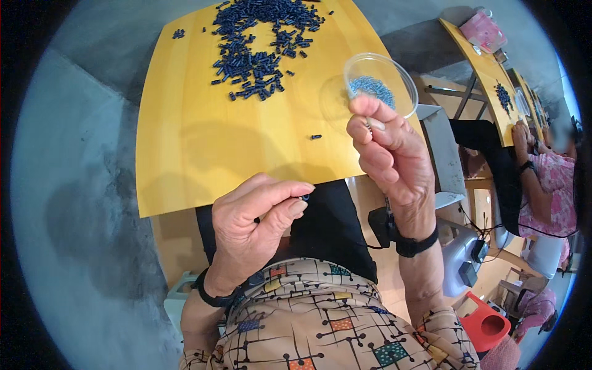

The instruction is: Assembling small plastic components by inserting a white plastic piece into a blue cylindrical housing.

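My left hand [256,213] is closed just off the table's near edge, pinching a small dark blue plastic piece [304,197] between thumb and fingertips. Only the round end of that piece shows. Higher and to the right, my right hand [394,151] pinches a tiny ribbed metal piece [369,126], which looks like a small spring. Behind those fingers stands a clear round plastic tub [412,92] with many small bluish-silver metal pieces [376,89] in it. One loose dark blue piece [316,137] lies on the yellow table [185,148] between my hands.
A large heap of dark blue pieces [265,18] spreads over the table's far part, with a small cluster [178,34] to its left. To the right are a grey box [445,154], a red stool [486,324], and another person [549,185] at a second table [487,68].
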`<action>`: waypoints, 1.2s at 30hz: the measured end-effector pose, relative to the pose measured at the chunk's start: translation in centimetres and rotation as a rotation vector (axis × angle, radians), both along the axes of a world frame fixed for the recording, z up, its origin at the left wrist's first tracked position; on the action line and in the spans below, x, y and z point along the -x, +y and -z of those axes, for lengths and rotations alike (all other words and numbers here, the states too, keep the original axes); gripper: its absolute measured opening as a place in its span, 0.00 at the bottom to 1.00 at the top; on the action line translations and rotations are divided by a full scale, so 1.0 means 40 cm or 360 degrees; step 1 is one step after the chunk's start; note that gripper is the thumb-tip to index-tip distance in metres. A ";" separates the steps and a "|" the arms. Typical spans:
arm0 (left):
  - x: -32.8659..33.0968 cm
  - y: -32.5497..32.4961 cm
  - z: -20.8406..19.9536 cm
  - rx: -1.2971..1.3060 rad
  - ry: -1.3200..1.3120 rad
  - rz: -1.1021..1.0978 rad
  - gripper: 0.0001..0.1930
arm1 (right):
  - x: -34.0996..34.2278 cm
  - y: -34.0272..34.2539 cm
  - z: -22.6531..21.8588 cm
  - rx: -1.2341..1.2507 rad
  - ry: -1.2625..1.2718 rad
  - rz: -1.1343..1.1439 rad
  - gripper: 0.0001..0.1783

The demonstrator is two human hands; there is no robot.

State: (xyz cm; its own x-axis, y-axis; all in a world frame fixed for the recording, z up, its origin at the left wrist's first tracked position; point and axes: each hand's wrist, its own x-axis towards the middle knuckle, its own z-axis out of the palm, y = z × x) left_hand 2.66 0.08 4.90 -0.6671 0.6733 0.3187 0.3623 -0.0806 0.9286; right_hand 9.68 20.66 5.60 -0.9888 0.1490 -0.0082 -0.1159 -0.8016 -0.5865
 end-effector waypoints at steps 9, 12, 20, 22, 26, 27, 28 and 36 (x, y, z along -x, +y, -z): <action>-0.073 -0.052 -0.028 -0.0102 0.0141 -0.0050 0.08 | -0.072 -0.098 0.013 -0.0086 0.0161 -0.0045 0.08; -0.101 -0.068 -0.035 -0.0145 0.0182 -0.0075 0.08 | -0.098 -0.128 0.008 -0.0165 0.0197 -0.0047 0.09; -0.164 -0.097 -0.064 -0.0253 0.0113 -0.0144 0.10 | -0.153 -0.180 0.000 -0.0333 0.0348 0.0008 0.10; -0.167 -0.105 -0.061 -0.0257 0.0109 -0.0161 0.10 | -0.161 -0.188 0.002 -0.0360 0.0348 0.0026 0.10; -0.159 -0.110 -0.052 -0.0250 0.0286 -0.0059 0.09 | -0.171 -0.204 -0.003 -0.0445 0.0300 0.0099 0.09; -0.160 -0.110 -0.050 -0.0256 0.0296 -0.0073 0.09 | -0.174 -0.206 -0.004 -0.0477 0.0269 0.0112 0.08; -0.162 -0.112 -0.050 -0.0237 0.0291 -0.0081 0.09 | -0.176 -0.209 -0.005 -0.0473 0.0266 0.0109 0.08; -0.157 -0.118 -0.042 -0.0226 0.0379 -0.0097 0.08 | -0.198 -0.241 -0.035 -0.0705 0.0066 0.0209 0.08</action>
State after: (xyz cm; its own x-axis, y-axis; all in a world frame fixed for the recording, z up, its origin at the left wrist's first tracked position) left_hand 8.96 -4.64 6.58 -0.6001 0.5717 0.5595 0.5770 -0.1750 0.7978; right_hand 17.58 11.01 7.02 -0.9595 0.2531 0.1236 -0.2303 -0.4520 -0.8618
